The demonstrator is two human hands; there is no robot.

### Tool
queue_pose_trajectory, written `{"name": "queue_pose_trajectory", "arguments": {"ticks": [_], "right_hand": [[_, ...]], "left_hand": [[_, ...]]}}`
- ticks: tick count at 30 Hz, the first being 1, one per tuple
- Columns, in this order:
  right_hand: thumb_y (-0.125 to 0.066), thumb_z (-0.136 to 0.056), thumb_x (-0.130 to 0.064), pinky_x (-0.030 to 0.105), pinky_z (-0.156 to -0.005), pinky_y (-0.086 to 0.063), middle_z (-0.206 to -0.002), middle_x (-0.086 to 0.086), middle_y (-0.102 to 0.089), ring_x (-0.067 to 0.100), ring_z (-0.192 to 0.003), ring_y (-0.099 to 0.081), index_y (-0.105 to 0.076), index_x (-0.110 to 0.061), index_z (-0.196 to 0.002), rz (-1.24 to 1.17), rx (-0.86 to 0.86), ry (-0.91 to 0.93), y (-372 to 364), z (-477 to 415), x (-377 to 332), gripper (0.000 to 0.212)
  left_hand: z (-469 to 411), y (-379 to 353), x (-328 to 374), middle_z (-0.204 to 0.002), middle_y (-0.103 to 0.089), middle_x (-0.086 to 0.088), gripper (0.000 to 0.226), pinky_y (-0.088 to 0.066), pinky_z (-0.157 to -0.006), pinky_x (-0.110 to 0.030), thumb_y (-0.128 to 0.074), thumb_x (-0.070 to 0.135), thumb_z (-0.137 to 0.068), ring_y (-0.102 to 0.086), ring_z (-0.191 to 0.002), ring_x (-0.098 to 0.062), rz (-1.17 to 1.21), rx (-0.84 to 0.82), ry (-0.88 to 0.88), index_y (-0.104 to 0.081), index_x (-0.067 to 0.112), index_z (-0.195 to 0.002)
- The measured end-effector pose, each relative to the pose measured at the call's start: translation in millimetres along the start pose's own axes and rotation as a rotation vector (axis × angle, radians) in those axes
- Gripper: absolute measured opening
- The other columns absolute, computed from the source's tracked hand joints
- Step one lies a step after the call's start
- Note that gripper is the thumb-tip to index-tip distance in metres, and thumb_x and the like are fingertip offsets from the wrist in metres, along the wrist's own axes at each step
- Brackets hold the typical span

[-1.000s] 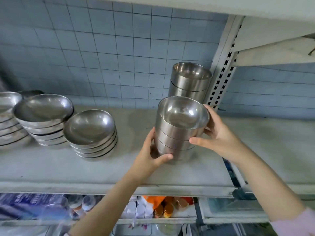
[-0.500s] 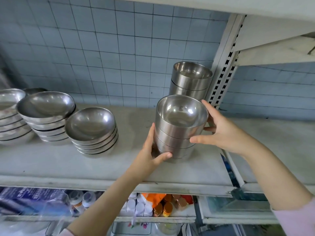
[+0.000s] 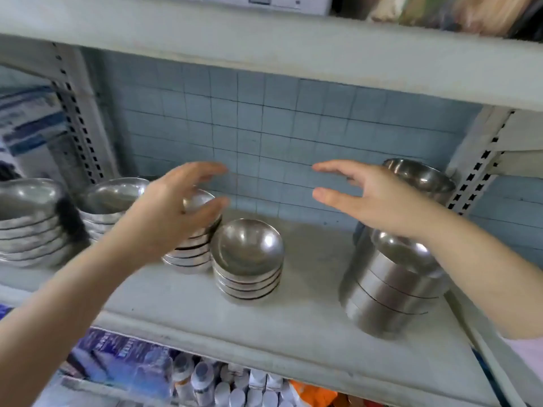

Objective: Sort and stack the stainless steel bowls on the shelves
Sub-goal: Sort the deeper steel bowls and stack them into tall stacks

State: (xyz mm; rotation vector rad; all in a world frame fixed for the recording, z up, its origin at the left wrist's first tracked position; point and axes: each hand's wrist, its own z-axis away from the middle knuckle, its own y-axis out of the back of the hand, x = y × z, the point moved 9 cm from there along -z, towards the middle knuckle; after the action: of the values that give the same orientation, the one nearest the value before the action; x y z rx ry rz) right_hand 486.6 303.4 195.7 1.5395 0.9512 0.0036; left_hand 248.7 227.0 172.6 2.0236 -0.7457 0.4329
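Note:
A stack of straight-sided steel bowls (image 3: 390,292) stands on the grey shelf (image 3: 264,324) at the right, with a second such stack (image 3: 420,177) behind it. A stack of shallow bowls (image 3: 248,259) sits mid-shelf, and another (image 3: 194,245) lies behind my left hand. More shallow stacks (image 3: 29,224) are at the left. My left hand (image 3: 173,212) hovers with spread, curved fingers over the shallow bowls, holding nothing. My right hand (image 3: 373,198) is raised above the straight-sided stack, fingers extended left, empty.
A slotted upright (image 3: 482,165) rises behind the right stacks and another (image 3: 79,127) at the left. An upper shelf (image 3: 264,57) runs overhead. Bottles and packets (image 3: 205,380) fill the shelf below. Blue tiled wall (image 3: 279,142) at the back.
Both hands have let go of the straight-sided stack, which now stands on the shelf, and have lifted and swung left. The view has shifted left and back.

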Motion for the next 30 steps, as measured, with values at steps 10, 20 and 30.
{"name": "queue_pose_trajectory", "arguments": {"ticks": [10, 20, 30], "right_hand": [[-0.06, -0.077, -0.063, 0.032, -0.117, -0.034, -0.141, -0.011, -0.056, 0.005, -0.129, -0.052, -0.055, -0.029, -0.135, -0.107, -0.249, -0.006, -151, -181, -111, 0.068], [-0.051, -0.082, -0.074, 0.033, -0.12, -0.024, -0.163, -0.003, -0.028, 0.015, -0.147, -0.031, -0.023, -0.027, -0.157, -0.016, -0.514, -0.279, -287, -280, -130, 0.093], [-0.057, -0.076, -0.078, 0.053, -0.108, -0.036, -0.163, 0.008, -0.025, 0.033, -0.147, -0.031, -0.016, -0.011, -0.158, 0.193, -0.636, -0.549, -351, -313, -135, 0.114]], "left_hand": [[-33, 139, -229, -0.151, -0.042, 0.001, 0.104, -0.038, -0.111, -0.044, -0.032, 0.095, -0.059, -0.046, -0.133, -0.024, -0.448, -0.325, 0.279, -0.036, 0.037, -0.145], [-12, 148, -323, -0.16, -0.023, 0.011, 0.108, -0.023, -0.12, -0.038, -0.032, 0.095, -0.06, -0.025, -0.146, -0.013, -0.402, -0.647, 0.249, -0.012, 0.041, -0.152], [8, 137, -341, -0.162, 0.015, 0.015, 0.115, -0.006, -0.122, -0.048, -0.046, 0.092, -0.062, 0.017, -0.149, -0.013, -0.392, -0.789, 0.176, 0.007, 0.044, -0.151]]}}
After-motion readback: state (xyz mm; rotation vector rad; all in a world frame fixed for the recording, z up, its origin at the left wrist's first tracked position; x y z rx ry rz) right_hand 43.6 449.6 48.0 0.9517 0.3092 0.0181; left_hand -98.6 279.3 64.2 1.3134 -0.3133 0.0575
